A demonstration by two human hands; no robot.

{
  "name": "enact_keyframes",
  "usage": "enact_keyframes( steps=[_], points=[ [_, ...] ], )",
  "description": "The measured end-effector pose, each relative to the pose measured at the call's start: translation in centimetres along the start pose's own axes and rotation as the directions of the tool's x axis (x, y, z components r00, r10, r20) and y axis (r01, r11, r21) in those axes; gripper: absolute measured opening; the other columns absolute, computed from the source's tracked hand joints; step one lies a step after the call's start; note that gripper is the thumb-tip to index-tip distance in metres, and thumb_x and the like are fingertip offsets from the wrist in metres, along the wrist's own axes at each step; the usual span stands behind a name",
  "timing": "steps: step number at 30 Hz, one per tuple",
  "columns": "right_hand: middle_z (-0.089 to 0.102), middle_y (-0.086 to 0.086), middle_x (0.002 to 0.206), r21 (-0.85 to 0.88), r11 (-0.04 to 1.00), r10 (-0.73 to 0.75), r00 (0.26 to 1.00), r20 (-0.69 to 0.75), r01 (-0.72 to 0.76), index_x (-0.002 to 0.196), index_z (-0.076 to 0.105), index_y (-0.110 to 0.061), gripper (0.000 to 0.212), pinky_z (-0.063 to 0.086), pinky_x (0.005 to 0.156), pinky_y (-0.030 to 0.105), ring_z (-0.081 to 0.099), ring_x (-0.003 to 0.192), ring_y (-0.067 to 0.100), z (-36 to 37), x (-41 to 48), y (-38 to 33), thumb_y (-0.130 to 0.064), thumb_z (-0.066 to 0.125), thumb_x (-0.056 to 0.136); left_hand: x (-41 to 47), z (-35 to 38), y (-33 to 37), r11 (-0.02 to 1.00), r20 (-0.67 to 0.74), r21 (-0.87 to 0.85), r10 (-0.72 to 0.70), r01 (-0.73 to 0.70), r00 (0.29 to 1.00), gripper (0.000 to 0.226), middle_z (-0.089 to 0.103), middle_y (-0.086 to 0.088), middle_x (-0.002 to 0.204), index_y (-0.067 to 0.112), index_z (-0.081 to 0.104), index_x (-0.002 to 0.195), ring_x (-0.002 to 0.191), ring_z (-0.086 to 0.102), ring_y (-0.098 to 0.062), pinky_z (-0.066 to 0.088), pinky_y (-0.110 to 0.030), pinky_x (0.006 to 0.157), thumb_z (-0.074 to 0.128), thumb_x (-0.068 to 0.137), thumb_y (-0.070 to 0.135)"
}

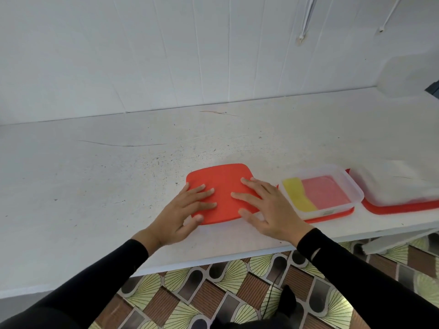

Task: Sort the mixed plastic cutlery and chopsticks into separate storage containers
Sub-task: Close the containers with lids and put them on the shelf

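Head view: both hands lie spread flat on a red lid (pixel 222 186) near the table (pixel 95 174) front edge, left hand (pixel 184 211) at its 8 o'clock, right hand (pixel 268 207) at 4. A clear box (pixel 320 191) sits at 3 o'clock, uncovered.

Both arms wear long, close-fitting black sleeves ending at the wrists. The right sleeve (pixel 356 271) carries 1 short pale mark near the cuff; the left sleeve (pixel 95 279) is plain.
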State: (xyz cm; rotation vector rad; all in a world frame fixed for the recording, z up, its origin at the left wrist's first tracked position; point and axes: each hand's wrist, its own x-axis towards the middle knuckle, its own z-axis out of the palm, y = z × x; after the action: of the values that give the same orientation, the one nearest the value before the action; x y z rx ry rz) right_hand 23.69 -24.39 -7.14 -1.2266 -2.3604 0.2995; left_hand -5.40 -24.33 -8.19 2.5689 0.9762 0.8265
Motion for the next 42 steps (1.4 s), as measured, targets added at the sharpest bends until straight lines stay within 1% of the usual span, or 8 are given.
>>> enact_keyframes(
  steps=[2,7,11,16,24,32,37,42],
  points=[
    [0.054,-0.004,0.135,0.119,0.988,0.113,0.989,-0.097,-0.101,0.126,0.064,-0.026,0.045,0.038,0.107,0.041,0.043,0.125,0.015,-0.3,2.0,-0.4,-0.049,0.035,0.100,1.0,0.5,1.7,0.932,-0.175,-0.240,-0.318,0.273,0.932,0.039,0.045,0.004,0.149,0.017,0.058,0.129,0.143,0.035,-0.014,0.025,-0.039,0.120,0.038,0.103,0.038],
    [0.045,0.003,0.148,0.449,0.694,0.546,0.818,0.181,-0.562,0.145,0.044,-0.014,0.045,0.031,0.111,0.031,0.041,0.137,0.020,0.0,6.6,-0.4,-0.035,0.037,0.106,5.6,0.6,3.6,0.250,0.011,-0.734,-0.925,0.631,0.379,0.054,0.038,0.005,0.149,0.023,0.030,0.151,0.123,0.044,-0.008,0.039,-0.030,0.101,0.040,0.103,0.045],
    [0.066,0.013,0.102,0.610,0.348,0.692,0.634,0.345,-0.712,0.103,0.062,-0.005,0.056,0.052,0.081,0.040,0.063,0.088,0.025,0.4,7.9,0.4,-0.057,0.041,0.099,6.5,0.8,2.5,0.060,0.138,-0.765,-0.957,0.641,0.254,0.046,0.065,-0.007,0.117,0.025,0.062,0.097,0.107,0.064,-0.025,0.053,-0.046,0.096,0.035,0.098,0.062],
    [0.056,0.001,0.085,0.670,0.279,0.712,0.616,0.336,-0.688,0.085,0.053,-0.016,0.044,0.045,0.066,0.027,0.054,0.074,0.015,0.8,8.4,0.9,-0.057,0.046,0.097,6.4,1.3,1.8,0.035,0.106,-0.803,-0.974,0.595,0.200,0.045,0.062,-0.005,0.097,0.021,0.061,0.082,0.087,0.061,-0.022,0.054,-0.047,0.090,0.040,0.098,0.058],
    [0.055,0.002,0.086,0.578,0.422,0.685,0.663,0.301,-0.698,0.087,0.055,-0.015,0.038,0.043,0.070,0.030,0.054,0.079,0.017,0.3,9.0,0.9,-0.049,0.045,0.100,6.6,1.7,0.7,0.223,-0.053,-0.683,-0.965,0.696,0.257,0.042,0.036,0.003,0.065,0.014,0.039,0.072,0.063,0.035,-0.015,0.032,-0.030,0.058,0.036,0.103,0.042],
    [0.060,0.003,0.123,0.287,0.733,0.662,0.743,-0.096,-0.616,0.114,0.064,-0.018,0.026,0.041,0.096,0.030,0.055,0.115,0.020,-8.5,5.5,6.4,-0.015,0.046,0.097,10.0,1.1,1.9,0.737,-0.372,-0.099,-0.650,0.668,0.662,0.029,0.060,-0.001,0.125,0.016,0.059,0.126,0.117,0.049,-0.022,0.036,-0.031,0.099,0.054,0.097,0.019],
    [0.042,0.021,0.135,-0.134,0.614,0.789,0.611,0.064,-0.778,0.144,0.039,-0.024,0.055,0.041,0.098,0.043,0.045,0.119,0.038,-11.3,-2.6,10.8,-0.006,0.043,0.092,18.0,6.0,3.9,0.899,0.011,0.137,-0.422,0.417,0.906,0.041,0.062,-0.003,0.119,0.021,0.058,0.130,0.112,0.053,-0.025,0.035,-0.036,0.101,0.057,0.090,0.031],
    [0.054,0.013,0.107,0.033,0.686,0.721,0.685,0.106,-0.727,0.146,0.031,-0.025,0.071,0.040,0.066,0.031,0.056,0.089,0.028,-12.4,-6.0,11.0,0.009,0.039,0.085,22.8,8.9,4.3,0.851,0.437,0.265,-0.526,0.454,0.730,0.022,0.067,-0.004,0.116,0.013,0.072,0.111,0.107,0.060,-0.020,0.039,-0.021,0.084,0.061,0.094,0.021]
  ],
)
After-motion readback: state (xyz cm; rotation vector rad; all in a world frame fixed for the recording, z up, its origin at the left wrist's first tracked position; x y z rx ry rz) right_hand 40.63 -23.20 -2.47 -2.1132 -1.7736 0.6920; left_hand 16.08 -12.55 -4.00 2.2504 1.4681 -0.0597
